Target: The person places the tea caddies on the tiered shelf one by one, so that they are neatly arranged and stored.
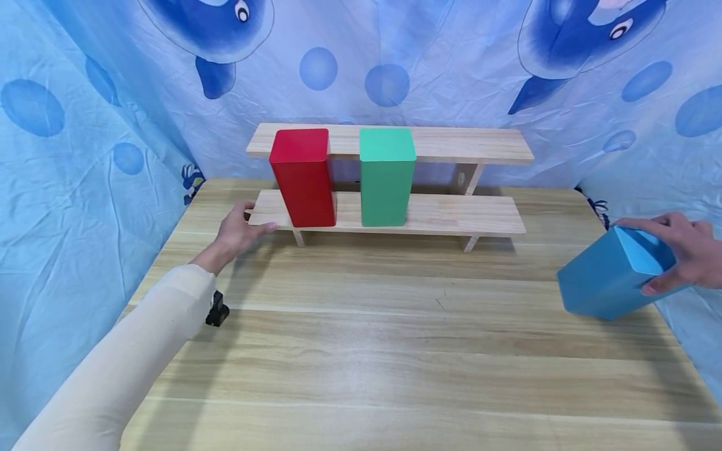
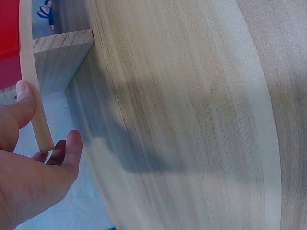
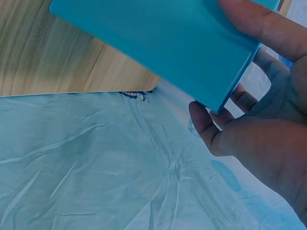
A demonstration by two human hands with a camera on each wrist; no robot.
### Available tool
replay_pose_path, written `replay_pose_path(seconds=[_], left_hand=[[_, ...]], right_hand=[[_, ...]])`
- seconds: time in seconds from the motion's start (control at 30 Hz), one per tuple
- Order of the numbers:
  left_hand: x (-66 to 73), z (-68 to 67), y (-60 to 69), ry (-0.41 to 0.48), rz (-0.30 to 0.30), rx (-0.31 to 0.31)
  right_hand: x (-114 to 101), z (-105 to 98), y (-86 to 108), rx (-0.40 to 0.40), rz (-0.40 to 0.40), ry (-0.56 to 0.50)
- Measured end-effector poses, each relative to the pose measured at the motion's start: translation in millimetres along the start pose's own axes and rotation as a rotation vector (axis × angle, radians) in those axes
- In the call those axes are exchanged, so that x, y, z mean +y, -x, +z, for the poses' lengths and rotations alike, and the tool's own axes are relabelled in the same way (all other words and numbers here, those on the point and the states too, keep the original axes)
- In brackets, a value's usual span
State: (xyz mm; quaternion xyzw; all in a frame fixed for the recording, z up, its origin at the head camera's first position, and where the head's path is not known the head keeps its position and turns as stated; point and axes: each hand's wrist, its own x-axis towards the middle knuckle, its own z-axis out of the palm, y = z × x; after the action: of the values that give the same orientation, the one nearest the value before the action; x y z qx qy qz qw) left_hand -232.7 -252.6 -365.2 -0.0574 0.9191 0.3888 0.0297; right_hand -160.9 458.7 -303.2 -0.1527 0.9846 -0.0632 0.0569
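My left hand holds the left end of the lower board of a two-tier wooden shelf. In the left wrist view the thumb lies on the board's edge and the fingers bend around its end. A red box stands on the lower board near that hand, with a green box to its right. At the table's right side, my right hand grips a blue box by its upper end, thumb on one side and fingers across the other. The blue box is tilted; whether it touches the table is unclear.
The wood-grain table extends in front of the shelf. A blue curtain with dolphin prints hangs behind and along both sides. A small black device sits by the left sleeve. The shelf's upper board lies behind the boxes.
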Motion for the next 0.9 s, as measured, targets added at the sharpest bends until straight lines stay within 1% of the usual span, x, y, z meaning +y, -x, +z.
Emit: replay_pose_path(seconds=[0.5,0.73,0.9], left_hand=[[-1.0,0.5,-0.2,0.008,0.01,0.008],[-1.6,-0.3,-1.1,0.005,0.003,0.005],[-1.7,-0.2,-1.1,0.004,0.0,0.002]], right_hand=[[-4.2,-1.1,1.7,-0.023,0.033,-0.017],[-4.5,-0.6,2.1,-0.014,0.029,-0.007],[-6.7,-3.3,3.0,0.0,0.04,0.013]])
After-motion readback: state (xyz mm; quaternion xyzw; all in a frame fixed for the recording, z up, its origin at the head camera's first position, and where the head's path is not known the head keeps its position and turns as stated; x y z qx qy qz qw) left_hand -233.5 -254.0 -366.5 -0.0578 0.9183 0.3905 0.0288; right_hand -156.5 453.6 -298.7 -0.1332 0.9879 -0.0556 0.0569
